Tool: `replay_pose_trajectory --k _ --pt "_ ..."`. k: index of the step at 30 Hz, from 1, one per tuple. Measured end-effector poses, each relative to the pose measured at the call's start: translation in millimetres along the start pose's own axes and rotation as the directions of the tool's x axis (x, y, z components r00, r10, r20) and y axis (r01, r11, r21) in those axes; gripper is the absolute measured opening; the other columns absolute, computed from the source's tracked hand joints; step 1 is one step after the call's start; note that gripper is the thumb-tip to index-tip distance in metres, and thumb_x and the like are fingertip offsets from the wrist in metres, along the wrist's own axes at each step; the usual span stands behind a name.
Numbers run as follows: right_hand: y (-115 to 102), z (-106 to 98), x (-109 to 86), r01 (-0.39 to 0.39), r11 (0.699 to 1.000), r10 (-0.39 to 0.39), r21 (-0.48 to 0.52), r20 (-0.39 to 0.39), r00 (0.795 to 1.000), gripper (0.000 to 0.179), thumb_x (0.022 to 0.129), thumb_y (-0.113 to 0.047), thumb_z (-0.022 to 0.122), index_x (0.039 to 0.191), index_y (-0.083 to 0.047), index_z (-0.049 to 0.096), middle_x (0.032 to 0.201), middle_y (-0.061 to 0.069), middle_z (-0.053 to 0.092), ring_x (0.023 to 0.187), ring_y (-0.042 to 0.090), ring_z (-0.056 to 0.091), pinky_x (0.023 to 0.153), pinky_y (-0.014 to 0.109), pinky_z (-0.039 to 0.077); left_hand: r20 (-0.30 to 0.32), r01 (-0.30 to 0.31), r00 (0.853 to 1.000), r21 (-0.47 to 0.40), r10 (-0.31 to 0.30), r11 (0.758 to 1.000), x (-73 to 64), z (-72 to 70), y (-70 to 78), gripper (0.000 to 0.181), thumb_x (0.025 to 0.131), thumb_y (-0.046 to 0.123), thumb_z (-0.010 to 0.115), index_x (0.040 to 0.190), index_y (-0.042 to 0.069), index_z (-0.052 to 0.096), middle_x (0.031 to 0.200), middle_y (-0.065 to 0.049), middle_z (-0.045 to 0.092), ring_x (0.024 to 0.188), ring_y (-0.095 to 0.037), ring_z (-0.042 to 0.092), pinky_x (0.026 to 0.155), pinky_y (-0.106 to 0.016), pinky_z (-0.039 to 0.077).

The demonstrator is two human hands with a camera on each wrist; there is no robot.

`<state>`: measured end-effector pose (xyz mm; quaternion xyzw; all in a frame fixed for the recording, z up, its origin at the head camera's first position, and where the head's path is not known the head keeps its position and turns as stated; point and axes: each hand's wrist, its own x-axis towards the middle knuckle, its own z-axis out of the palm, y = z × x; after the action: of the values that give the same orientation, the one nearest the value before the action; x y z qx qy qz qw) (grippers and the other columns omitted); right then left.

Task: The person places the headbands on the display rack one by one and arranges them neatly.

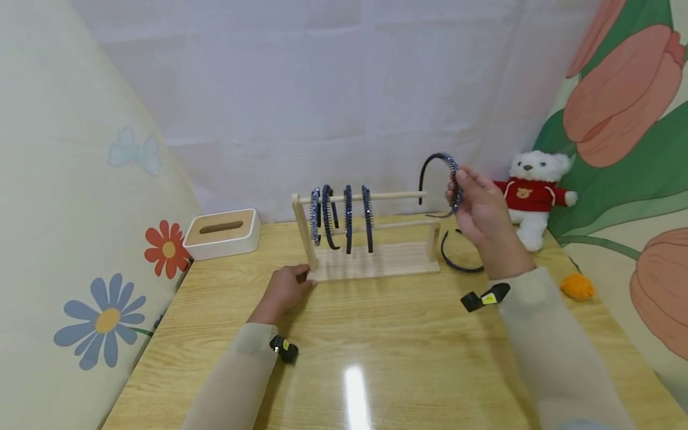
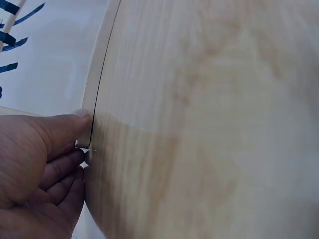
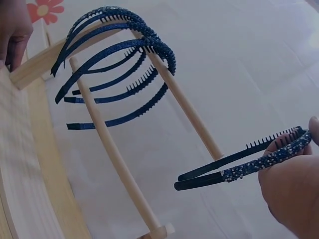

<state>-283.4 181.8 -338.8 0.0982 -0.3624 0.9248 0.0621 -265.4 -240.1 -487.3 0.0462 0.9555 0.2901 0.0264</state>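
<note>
My right hand point(image 1: 484, 206) pinches a dark blue beaded headband with comb teeth point(image 1: 444, 156) near the free right end of the upper rod on a wooden headband rack point(image 1: 387, 258). In the right wrist view, the held headband's point(image 3: 246, 168) two ends point left, close to the rod tip. Several similar headbands point(image 1: 349, 221) hang over that rod toward its left side. My left hand point(image 1: 287, 292) is at the rack's front left corner; in the left wrist view, its thumb and fingers hold the base edge. Another headband point(image 1: 463, 269) lies on the table, partly hidden by my right hand.
A white tissue box with a wooden lid point(image 1: 223, 245) stands at the back left. At the right are a white teddy bear in a red sweater point(image 1: 529, 194) and a small orange object point(image 1: 577, 287). A white cloth point(image 1: 322, 107) hangs behind the wooden table point(image 1: 376, 334).
</note>
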Motion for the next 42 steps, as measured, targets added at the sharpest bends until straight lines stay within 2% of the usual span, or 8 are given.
replay_pose_trajectory --k 6,11,14,20,22,28,34,42 --pt "14 5 1.7 -0.043 0.998 0.042 -0.041 -0.032 0.999 0.007 0.099 -0.006 0.079 0.093 -0.009 0.079 0.090 0.003 0.073 0.080 0.013 0.065 0.073 0.019 0.059 -0.003 -0.004 1.000 0.004 0.004 1.000 1.3 1.4 -2.4 0.050 0.106 0.018 0.075 0.151 0.001 0.064 0.138 -0.024 0.073 0.131 -0.041 0.068 0.109 -0.056 0.058" --pt "31 7 2.8 -0.006 0.991 0.002 -0.130 -0.035 0.999 0.032 0.109 0.002 0.061 0.089 -0.016 0.080 0.084 -0.003 0.073 0.076 0.009 0.065 0.070 0.018 0.058 -0.002 -0.002 1.000 -0.001 0.002 1.000 1.5 0.6 -2.1 0.049 0.105 0.018 0.075 0.150 0.002 0.065 0.139 -0.023 0.073 0.132 -0.041 0.068 0.110 -0.057 0.057" --pt "42 9 3.2 0.000 0.984 -0.007 -0.176 -0.040 0.999 0.038 0.110 0.004 0.058 0.087 -0.019 0.079 0.083 -0.005 0.073 0.075 0.008 0.065 0.070 0.017 0.057 -0.002 0.005 1.000 0.001 -0.005 1.000 1.1 -0.5 -1.8 0.048 0.105 0.018 0.075 0.150 0.002 0.065 0.140 -0.024 0.072 0.134 -0.042 0.066 0.112 -0.057 0.055" --pt "65 16 1.5 -0.029 0.975 0.013 -0.222 -0.073 0.997 0.034 0.107 0.005 0.063 0.087 -0.019 0.077 0.083 -0.006 0.073 0.072 0.010 0.063 0.068 0.018 0.055 0.002 0.025 1.000 -0.002 -0.025 1.000 1.1 -0.6 -1.6 0.050 0.105 0.018 0.075 0.151 0.002 0.064 0.143 -0.025 0.070 0.136 -0.042 0.065 0.113 -0.057 0.055" --pt "73 19 -0.2 -0.044 0.972 0.025 -0.230 -0.085 0.996 0.031 0.106 0.005 0.066 0.088 -0.018 0.076 0.085 -0.005 0.072 0.073 0.011 0.062 0.068 0.019 0.054 0.005 0.015 1.000 -0.001 -0.015 1.000 1.0 -0.3 -0.9 0.050 0.105 0.017 0.075 0.151 0.001 0.064 0.142 -0.025 0.071 0.135 -0.042 0.066 0.112 -0.057 0.055" --pt "93 26 -6.3 -0.083 0.955 0.062 -0.284 -0.084 0.995 0.022 0.104 0.003 0.069 0.094 -0.016 0.074 0.092 -0.005 0.070 0.082 0.011 0.062 0.073 0.020 0.055 0.010 0.007 1.000 -0.006 -0.007 1.000 1.0 0.7 0.4 0.050 0.106 0.018 0.073 0.153 0.002 0.063 0.145 -0.024 0.069 0.138 -0.041 0.064 0.114 -0.057 0.055" --pt "102 32 -6.8 -0.095 0.948 0.080 -0.305 -0.062 0.995 0.013 0.105 -0.002 0.072 0.102 -0.014 0.074 0.098 -0.004 0.071 0.091 0.011 0.064 0.079 0.020 0.056 0.000 0.002 1.000 -0.004 -0.002 1.000 2.1 0.3 1.0 0.050 0.106 0.019 0.074 0.152 0.002 0.063 0.145 -0.025 0.069 0.138 -0.042 0.064 0.115 -0.058 0.054" --pt "106 35 -8.7 -0.090 0.943 0.075 -0.319 -0.060 0.995 0.012 0.103 -0.003 0.074 0.103 -0.014 0.075 0.098 -0.004 0.073 0.092 0.010 0.066 0.079 0.018 0.058 -0.004 -0.004 1.000 -0.003 0.004 1.000 2.0 1.3 0.4 0.050 0.106 0.018 0.074 0.152 0.002 0.063 0.145 -0.025 0.069 0.138 -0.043 0.064 0.114 -0.058 0.054"
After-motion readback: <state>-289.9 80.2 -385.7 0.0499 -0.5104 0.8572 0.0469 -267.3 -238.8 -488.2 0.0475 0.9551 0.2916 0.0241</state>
